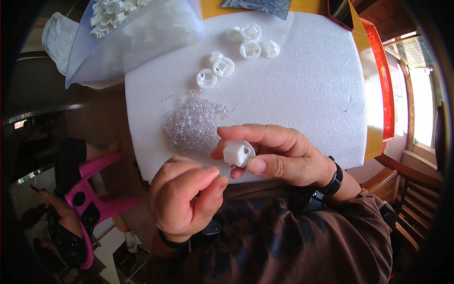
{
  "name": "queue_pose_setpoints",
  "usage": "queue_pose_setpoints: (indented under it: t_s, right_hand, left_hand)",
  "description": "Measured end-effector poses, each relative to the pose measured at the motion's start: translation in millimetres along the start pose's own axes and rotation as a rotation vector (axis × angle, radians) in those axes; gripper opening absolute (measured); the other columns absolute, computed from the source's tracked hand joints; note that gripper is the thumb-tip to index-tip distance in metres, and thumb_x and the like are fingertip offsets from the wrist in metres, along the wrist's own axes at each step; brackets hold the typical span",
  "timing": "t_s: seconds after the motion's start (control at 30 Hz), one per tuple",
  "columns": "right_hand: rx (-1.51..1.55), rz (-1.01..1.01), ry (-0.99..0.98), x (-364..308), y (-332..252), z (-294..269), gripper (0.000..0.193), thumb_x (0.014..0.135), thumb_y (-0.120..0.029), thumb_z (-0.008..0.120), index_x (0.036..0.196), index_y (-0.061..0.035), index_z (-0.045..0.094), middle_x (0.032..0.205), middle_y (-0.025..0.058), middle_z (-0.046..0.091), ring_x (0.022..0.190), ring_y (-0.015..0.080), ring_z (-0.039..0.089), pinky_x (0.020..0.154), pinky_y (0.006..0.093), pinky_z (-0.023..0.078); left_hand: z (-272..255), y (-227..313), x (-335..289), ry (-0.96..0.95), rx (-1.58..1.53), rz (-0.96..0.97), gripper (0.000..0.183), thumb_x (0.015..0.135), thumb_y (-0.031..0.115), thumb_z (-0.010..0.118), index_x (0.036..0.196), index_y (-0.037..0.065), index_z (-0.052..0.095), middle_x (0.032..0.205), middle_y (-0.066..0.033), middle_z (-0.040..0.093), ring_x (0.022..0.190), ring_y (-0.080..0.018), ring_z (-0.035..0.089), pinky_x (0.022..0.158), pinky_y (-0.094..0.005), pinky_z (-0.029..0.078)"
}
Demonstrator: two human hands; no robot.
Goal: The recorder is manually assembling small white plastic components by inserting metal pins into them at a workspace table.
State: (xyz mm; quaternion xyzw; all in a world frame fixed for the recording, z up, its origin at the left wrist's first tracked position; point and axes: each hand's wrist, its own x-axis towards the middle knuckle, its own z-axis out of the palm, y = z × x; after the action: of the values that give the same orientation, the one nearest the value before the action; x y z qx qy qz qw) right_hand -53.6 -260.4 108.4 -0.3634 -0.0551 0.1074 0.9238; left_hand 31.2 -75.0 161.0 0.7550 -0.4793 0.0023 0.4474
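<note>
My right hand (279,154) pinches a small white round plastic holder (238,153) between thumb and fingers, just over the near edge of a white foam sheet (302,94). Close below it, my left hand (187,196) has its fingertips closed on a thin clear wire-legged part (227,169) whose legs point up toward the holder. A heap of the same clear small parts (191,125) lies on the foam just beyond my hands. Several finished-looking white round holders (236,54) lie farther back on the foam.
A clear plastic bag (137,33) with several white plastic pieces lies at the back left. The foam rests on a yellow table with a red rim (378,71). To the left sits another person on a pink plastic chair (90,189). Wooden chair slats (406,199) stand at the right.
</note>
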Motion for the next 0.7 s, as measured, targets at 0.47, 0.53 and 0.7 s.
queue_pose_setpoints:
  t_s: [0.47, 0.53, 0.7]
  right_hand:
    - [0.079, 0.027, -0.025, -2.4, 2.6, -1.4, 0.049, 0.098, -0.005, 0.045, 0.145, -0.0017, 0.030, 0.116, 0.0053, 0.055, 0.103, 0.0112, 0.055, 0.099, 0.0264, 0.043]
    - [0.072, 0.024, -0.026, -2.3, 2.7, -1.7, 0.049, 0.098, -0.005, 0.045, 0.145, -0.0017, 0.030, 0.115, 0.0053, 0.055, 0.103, 0.0113, 0.056, 0.098, 0.0264, 0.043]
    - [0.085, 0.039, -0.012, -2.4, 1.3, -0.7, 0.049, 0.098, -0.005, 0.045, 0.145, -0.0015, 0.029, 0.115, 0.0057, 0.055, 0.103, 0.0115, 0.056, 0.098, 0.0268, 0.043]
  left_hand:
    - [7.7, 4.1, 1.6, 0.034, -0.026, -0.003, 0.016, 0.086, 0.012, 0.066, 0.092, -0.001, 0.060, 0.077, -0.0084, 0.057, 0.061, -0.0156, 0.053, 0.055, -0.0258, 0.042]
    - [8.5, 4.2, 1.5, 0.031, -0.022, -0.018, 0.015, 0.086, 0.011, 0.066, 0.092, -0.001, 0.060, 0.076, -0.0087, 0.057, 0.061, -0.0153, 0.053, 0.055, -0.0256, 0.043]
    - [8.6, 1.2, 1.2, 0.033, -0.006, -0.007, 0.013, 0.086, 0.009, 0.065, 0.092, -0.001, 0.060, 0.077, -0.0088, 0.058, 0.061, -0.0152, 0.054, 0.055, -0.0251, 0.043]
